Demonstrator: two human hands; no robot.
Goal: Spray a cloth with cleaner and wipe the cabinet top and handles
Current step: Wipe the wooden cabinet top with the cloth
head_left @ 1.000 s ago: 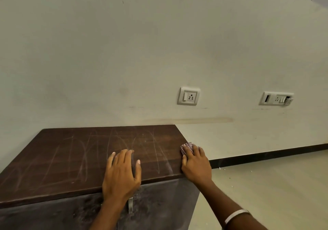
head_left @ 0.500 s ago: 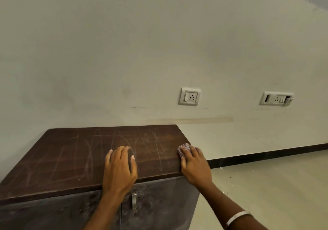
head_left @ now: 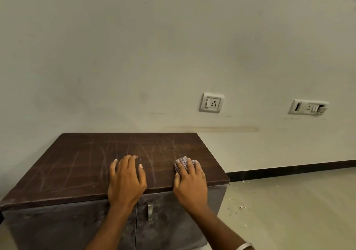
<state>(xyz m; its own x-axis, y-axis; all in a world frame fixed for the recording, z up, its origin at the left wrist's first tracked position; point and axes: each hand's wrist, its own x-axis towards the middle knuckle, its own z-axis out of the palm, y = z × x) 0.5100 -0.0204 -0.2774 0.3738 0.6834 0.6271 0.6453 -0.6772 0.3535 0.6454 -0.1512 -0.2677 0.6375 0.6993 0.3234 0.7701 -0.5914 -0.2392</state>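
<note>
Your right hand (head_left: 190,182) presses the checked cloth (head_left: 184,164) flat against the cabinet top (head_left: 81,165) near its right front corner, fingers together over it. Your left hand (head_left: 126,180) lies beside it, fingers loosely spread, likely for bracing. The handle (head_left: 150,211) below looks untouched.

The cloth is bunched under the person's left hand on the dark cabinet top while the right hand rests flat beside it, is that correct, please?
Not quite: the hands are swapped. In the head view the cloth is bunched under the right hand on the dark cabinet top, while the left hand rests flat beside it.
</note>
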